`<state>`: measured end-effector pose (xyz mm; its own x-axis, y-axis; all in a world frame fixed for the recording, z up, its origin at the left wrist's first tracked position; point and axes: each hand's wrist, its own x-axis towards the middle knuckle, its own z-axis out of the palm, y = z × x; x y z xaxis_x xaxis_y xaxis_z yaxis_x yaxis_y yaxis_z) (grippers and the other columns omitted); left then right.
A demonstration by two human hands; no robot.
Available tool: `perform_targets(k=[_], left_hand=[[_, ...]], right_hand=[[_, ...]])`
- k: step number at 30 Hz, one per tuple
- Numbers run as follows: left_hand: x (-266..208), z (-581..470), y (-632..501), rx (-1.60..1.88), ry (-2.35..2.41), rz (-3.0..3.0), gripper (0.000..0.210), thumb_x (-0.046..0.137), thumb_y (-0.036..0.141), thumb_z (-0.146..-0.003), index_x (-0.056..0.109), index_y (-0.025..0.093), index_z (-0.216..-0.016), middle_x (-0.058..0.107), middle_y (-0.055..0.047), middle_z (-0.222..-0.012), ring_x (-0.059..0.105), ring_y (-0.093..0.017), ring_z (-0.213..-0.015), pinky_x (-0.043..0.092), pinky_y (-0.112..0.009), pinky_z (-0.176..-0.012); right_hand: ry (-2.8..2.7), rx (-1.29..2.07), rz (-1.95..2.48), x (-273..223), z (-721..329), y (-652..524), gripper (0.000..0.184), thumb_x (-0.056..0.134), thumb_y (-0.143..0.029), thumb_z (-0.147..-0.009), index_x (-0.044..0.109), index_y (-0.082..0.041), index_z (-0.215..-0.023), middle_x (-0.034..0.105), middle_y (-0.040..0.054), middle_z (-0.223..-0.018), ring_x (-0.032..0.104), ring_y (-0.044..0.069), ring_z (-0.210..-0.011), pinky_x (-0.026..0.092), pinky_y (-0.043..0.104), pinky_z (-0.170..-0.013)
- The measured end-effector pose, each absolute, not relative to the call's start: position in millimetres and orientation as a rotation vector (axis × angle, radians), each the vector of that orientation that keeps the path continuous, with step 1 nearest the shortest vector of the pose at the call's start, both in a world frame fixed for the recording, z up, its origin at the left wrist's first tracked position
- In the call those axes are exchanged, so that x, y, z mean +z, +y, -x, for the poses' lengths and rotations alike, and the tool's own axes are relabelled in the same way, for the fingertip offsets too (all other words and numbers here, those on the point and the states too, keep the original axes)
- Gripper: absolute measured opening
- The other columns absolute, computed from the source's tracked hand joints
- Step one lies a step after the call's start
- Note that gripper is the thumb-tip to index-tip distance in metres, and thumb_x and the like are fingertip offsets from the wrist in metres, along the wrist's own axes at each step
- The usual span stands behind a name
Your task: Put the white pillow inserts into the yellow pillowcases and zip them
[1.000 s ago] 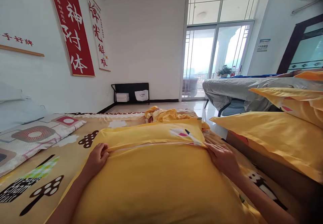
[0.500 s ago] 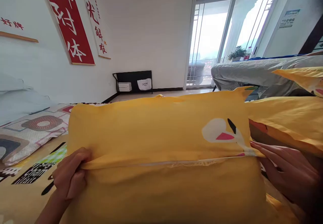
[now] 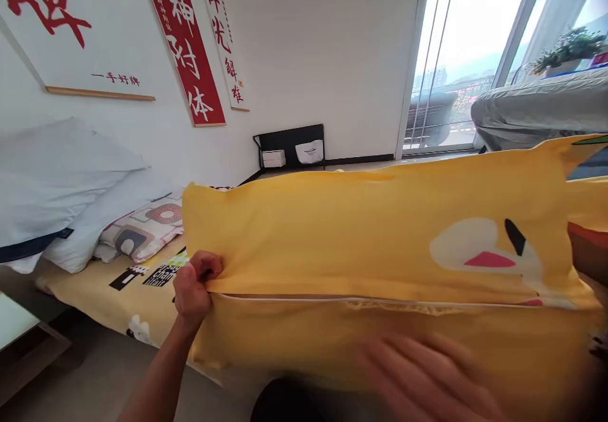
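A yellow pillowcase (image 3: 323, 232) with a cartoon print at its right end stretches across the middle of the head view. Along its side runs a pale zipper seam (image 3: 304, 299), with some frayed thread near the middle. My left hand (image 3: 196, 282) is closed on the pillowcase at the seam's left end, thumb and fingers pinching the fabric. Low in front of the cloth, my right hand (image 3: 422, 377) is smeared by motion. Its fingers look stretched out, and no object shows in them. Whether it touches the fabric I cannot tell.
A bed with a printed yellow sheet (image 3: 95, 289) lies behind on the left, with white pillows (image 3: 61, 181) and a patterned pillow (image 3: 152, 225). A pale-topped table (image 3: 19, 320) stands at lower left. A grey-covered piece of furniture (image 3: 536, 111) is near the glass door.
My right hand has left the seam's right end and moved left and down, in front of the cloth. The view has swung left; my left hand keeps its hold.
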<state>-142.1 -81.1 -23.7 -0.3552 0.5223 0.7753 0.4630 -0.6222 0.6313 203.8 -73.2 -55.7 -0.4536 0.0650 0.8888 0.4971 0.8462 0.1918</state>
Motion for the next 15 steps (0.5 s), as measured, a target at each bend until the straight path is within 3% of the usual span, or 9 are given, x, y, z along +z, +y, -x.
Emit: perform_targets(k=[2, 5, 11, 15], left_hand=[[-23, 138, -80, 2.218, 1.292, -1.680, 0.048, 0.038, 0.058, -0.085, 0.048, 0.019, -0.059, 0.040, 0.001, -0.049, 0.036, -0.012, -0.047, 0.027, -0.027, -0.045], [-24, 134, -81, 2.245, 1.170, -1.575, 0.044, 0.039, 0.057, -0.086, 0.042, 0.020, -0.061, 0.034, 0.003, -0.050, 0.030, -0.011, -0.047, 0.025, -0.025, -0.046], [-28, 138, -91, 2.228, 1.058, -1.505, 0.044, 0.040, 0.058, -0.085, 0.036, 0.021, -0.062, 0.031, 0.004, -0.050, 0.028, -0.011, -0.049, 0.026, -0.025, -0.048], [-27, 137, -93, 2.211, 1.038, -1.492, 0.045, 0.041, 0.059, -0.084, 0.036, 0.021, -0.061, 0.031, 0.004, -0.049, 0.028, -0.011, -0.048, 0.025, -0.025, -0.047]], right_hand=[[-2.140, -0.460, 0.043, -44, -144, -84, 0.026, 0.045, -0.012, -0.092, 0.068, -0.018, -0.104, 0.072, 0.0030, -0.097, 0.060, 0.013, -0.092, 0.043, 0.029, -0.085], [-2.105, -0.317, -0.086, -30, -73, -84, 0.025, 0.045, -0.014, -0.089, 0.065, -0.010, -0.103, 0.068, 0.0060, -0.089, 0.056, 0.016, -0.079, 0.042, 0.032, -0.074], [-2.016, -0.202, 0.095, -35, -11, -73, 0.017, 0.043, -0.013, -0.085, 0.059, -0.014, -0.079, 0.057, 0.0047, -0.071, 0.047, 0.018, -0.067, 0.033, 0.032, -0.062], [-1.923, -0.244, 0.184, -42, 3, -74, 0.015, 0.045, -0.011, -0.085, 0.057, -0.016, -0.077, 0.055, 0.0036, -0.068, 0.046, 0.018, -0.065, 0.030, 0.033, -0.062]])
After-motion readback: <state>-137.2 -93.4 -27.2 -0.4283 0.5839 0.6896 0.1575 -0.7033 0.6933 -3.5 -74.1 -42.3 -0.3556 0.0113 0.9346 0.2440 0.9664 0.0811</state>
